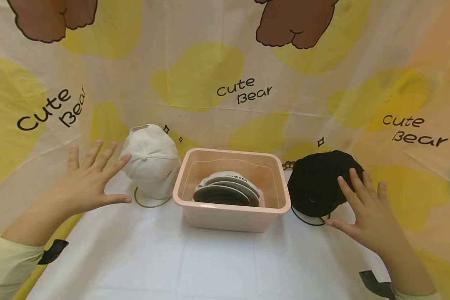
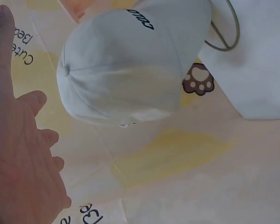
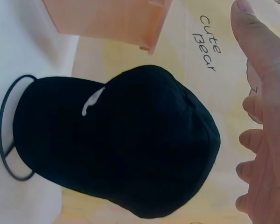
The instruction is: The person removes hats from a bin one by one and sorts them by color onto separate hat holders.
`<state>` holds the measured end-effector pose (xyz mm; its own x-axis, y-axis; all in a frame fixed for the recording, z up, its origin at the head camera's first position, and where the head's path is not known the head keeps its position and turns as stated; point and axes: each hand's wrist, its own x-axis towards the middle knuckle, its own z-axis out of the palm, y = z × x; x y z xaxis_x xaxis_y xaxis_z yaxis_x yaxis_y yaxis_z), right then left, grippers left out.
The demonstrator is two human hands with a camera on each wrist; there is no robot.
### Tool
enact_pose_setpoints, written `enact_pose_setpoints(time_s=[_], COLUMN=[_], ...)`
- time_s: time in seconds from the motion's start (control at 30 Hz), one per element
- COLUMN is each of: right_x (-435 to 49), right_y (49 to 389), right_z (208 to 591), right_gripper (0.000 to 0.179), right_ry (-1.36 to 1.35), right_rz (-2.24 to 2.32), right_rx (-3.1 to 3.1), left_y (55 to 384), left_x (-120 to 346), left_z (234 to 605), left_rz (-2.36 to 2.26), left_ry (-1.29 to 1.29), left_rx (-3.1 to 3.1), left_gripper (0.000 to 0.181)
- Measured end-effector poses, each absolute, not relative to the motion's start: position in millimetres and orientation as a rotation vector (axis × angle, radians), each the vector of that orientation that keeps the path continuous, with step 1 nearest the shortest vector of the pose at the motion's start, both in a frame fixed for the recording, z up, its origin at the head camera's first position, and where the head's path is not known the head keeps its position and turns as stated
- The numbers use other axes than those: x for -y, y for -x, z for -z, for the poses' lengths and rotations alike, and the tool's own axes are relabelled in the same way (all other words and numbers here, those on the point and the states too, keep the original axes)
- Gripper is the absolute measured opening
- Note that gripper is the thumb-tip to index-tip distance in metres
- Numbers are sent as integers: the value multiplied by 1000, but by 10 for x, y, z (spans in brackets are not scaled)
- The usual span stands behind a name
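1. Looking at the white table (image 1: 217, 266), I think slow, gentle moves are best here
2. The pink box (image 1: 228, 218) stands between two caps, so I would keep both arms from bumping its rim
3. The black cap (image 1: 315, 183) sits just beside the box on the right; cupping its round top softly should stop it getting squashed
4. The white cap (image 1: 151, 152) sits just beside the box on the left, and its top looks soft too
5. The caps inside the box (image 1: 225, 193) lean close together, and I would not poke them
6. The left hand (image 1: 91, 177) has its fingers spread, holds nothing, and is near the white cap; the right hand (image 1: 367, 208) is the same, near the black cap
7. Thin wire loops (image 2: 224, 49) peek out under both brims, so going straight up might stop a cap catching
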<state>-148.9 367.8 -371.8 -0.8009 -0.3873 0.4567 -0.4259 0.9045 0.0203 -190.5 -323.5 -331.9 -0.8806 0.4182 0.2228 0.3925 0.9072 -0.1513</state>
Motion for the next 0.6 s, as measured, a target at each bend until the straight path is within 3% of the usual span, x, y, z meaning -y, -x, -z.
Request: enact_pose_setpoints(time_s=[0.6], right_x=[-3354], right_y=[1590], right_z=[3868], right_gripper=[112], right_ry=[-725], right_rz=[-191], right_rx=[2509], left_y=[2033], left_x=[2833], left_z=[3227], left_rz=[-122], left_ry=[696], left_rx=[2842], left_gripper=[108])
